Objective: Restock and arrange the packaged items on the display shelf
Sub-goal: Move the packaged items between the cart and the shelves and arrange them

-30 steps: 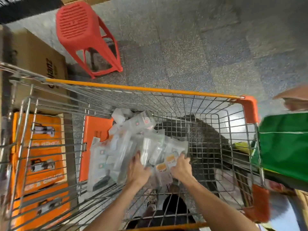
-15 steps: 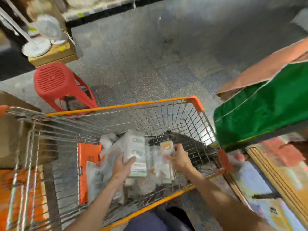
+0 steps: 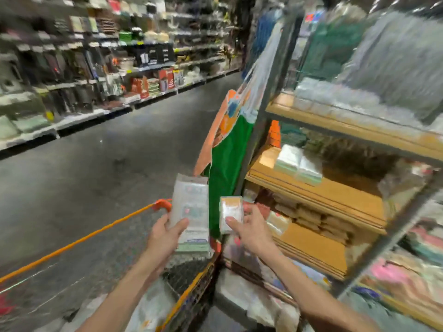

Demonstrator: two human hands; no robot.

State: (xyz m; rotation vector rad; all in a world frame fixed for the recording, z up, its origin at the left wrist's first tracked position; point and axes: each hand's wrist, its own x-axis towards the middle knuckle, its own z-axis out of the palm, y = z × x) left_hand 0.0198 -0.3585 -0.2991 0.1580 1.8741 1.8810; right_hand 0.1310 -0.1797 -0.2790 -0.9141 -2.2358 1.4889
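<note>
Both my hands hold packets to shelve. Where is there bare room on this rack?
The middle wooden shelf is bare right of the two white-and-green packets. The lower wooden shelf is bare along its front edge, before the stacked brown packs. The top shelf is crowded with clear-wrapped goods.

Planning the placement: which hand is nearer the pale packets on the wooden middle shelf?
Right. The right hand, gripping a small orange-topped packet, is below-left of the pale packets; the left hand, gripping a tall clear packet, is farther left.
</note>
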